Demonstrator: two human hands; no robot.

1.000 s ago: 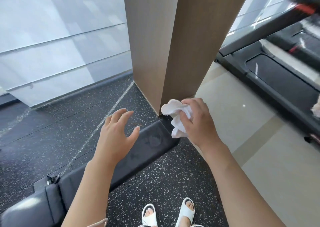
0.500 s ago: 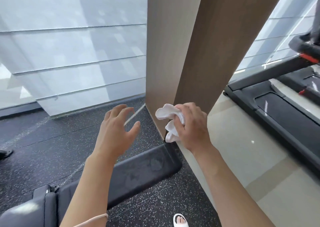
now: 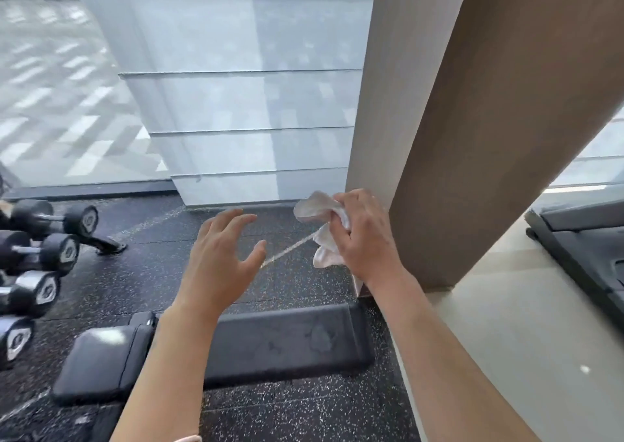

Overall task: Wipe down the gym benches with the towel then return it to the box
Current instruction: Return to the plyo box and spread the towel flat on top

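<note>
A black padded gym bench (image 3: 287, 343) lies low across the lower middle, with damp smears on its longer pad and a shorter pad at its left end. My right hand (image 3: 364, 235) is raised above and beyond the bench, closed around a crumpled white towel (image 3: 320, 225) that sticks out to the left of the fingers. My left hand (image 3: 219, 262) hovers in the air over the bench with its fingers spread, holding nothing. No box is in view.
A wood-clad column (image 3: 456, 138) rises just behind my right hand. Several black dumbbells (image 3: 44, 249) sit on a rack at the left edge. A treadmill (image 3: 587, 259) stands at the right on pale tiles. Glass walls close off the far side of the speckled rubber floor.
The view has swung up and to the left, bringing the dumbbells in and most of the treadmill out. Both hands stay raised, the right still gripping the towel.
</note>
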